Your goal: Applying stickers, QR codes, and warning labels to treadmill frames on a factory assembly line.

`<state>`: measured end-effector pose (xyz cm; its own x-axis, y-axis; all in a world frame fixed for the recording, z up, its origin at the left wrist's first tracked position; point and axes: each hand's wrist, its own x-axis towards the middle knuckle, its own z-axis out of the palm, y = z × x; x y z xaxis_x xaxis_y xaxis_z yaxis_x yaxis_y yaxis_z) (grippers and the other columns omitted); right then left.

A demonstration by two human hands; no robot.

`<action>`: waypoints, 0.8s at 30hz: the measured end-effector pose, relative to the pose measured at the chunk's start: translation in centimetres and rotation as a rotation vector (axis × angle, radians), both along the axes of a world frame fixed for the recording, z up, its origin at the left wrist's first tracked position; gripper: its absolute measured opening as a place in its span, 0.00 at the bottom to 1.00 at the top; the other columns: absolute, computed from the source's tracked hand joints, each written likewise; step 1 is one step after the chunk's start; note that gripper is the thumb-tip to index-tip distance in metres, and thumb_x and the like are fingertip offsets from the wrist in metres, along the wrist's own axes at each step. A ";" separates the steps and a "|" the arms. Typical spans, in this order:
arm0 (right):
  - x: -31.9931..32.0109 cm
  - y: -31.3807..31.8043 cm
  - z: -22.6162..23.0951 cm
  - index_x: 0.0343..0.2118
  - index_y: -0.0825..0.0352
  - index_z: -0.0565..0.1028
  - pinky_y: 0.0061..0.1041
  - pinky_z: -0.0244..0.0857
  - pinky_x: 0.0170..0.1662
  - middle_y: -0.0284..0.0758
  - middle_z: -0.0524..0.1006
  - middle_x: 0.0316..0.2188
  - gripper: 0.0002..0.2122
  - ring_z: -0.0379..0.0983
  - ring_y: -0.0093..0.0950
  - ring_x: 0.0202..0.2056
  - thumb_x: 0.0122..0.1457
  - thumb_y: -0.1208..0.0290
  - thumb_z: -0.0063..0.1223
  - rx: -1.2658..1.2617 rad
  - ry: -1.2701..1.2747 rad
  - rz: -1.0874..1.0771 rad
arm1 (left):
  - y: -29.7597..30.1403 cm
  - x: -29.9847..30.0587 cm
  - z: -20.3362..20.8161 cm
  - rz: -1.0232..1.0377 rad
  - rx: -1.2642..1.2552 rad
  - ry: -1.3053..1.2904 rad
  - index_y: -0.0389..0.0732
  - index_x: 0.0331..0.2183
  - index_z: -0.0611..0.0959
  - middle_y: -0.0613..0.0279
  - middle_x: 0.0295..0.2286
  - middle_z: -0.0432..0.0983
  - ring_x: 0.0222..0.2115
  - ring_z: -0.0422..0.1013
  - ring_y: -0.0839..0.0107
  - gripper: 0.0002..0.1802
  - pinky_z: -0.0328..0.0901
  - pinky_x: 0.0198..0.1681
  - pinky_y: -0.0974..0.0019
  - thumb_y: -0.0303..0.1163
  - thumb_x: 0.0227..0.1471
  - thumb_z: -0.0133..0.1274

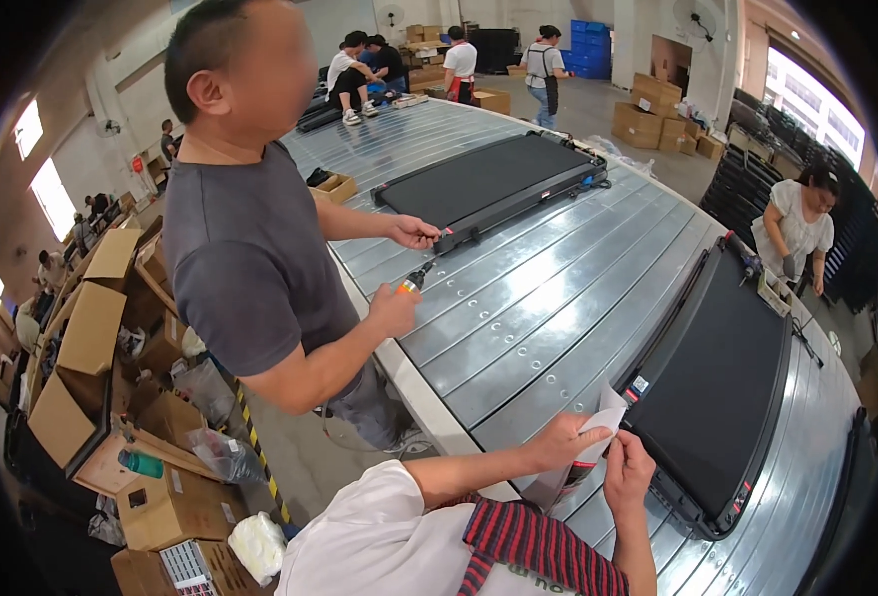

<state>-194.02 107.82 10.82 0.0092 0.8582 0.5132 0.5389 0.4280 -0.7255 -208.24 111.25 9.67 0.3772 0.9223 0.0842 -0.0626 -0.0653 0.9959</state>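
Observation:
In front of me, over the metal-topped table, both my hands are at a white label sheet point(608, 413). My left hand point(561, 442) grips it from the left, fingers closed. The thumb and fingers of my right hand point(628, 469) pinch its right edge. A part of the sheet with red and dark print hangs below my left hand. Just beyond and to the right of my hands lies a long black panel point(722, 382) in a dark frame, with small labels on its frame.
A co-worker point(260, 228) on my left holds a tool point(415, 279) beside a second black panel point(488, 184). Another person point(795, 226) stands at the right edge near a small tray point(774, 295). Cardboard boxes point(175, 507) crowd the left floor.

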 end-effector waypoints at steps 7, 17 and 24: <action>0.0 -0.5 -0.6 0.27 0.72 0.71 0.17 0.62 0.25 0.35 0.72 0.18 0.04 0.69 0.20 0.20 0.49 0.77 0.50 -0.101 0.145 0.017 | -0.2 -0.6 0.0 -0.064 0.042 0.012 0.33 0.31 0.77 0.63 0.21 0.72 0.24 0.65 0.80 0.17 0.61 0.28 0.73 0.40 0.49 0.46; -1.5 0.0 0.2 0.26 0.72 0.70 0.17 0.61 0.25 0.34 0.70 0.17 0.03 0.67 0.20 0.19 0.50 0.78 0.49 -0.011 0.066 -0.022 | 0.3 -1.4 -0.4 -0.021 0.133 -0.052 0.34 0.33 0.76 0.63 0.23 0.73 0.26 0.66 0.80 0.17 0.62 0.29 0.73 0.40 0.47 0.49; -1.2 1.6 -0.4 0.25 0.72 0.69 0.16 0.60 0.24 0.32 0.70 0.18 0.04 0.65 0.17 0.20 0.52 0.76 0.46 -0.155 0.235 -0.050 | 2.3 -1.2 -1.9 0.041 0.176 0.095 0.39 0.33 0.78 0.58 0.26 0.75 0.27 0.71 0.70 0.14 0.63 0.30 0.69 0.38 0.46 0.49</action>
<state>-195.18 109.40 10.46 0.1567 0.9216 0.3551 0.3656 0.2798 -0.8877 -209.48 113.52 7.76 0.3535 0.9112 0.2115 0.0373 -0.2396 0.9702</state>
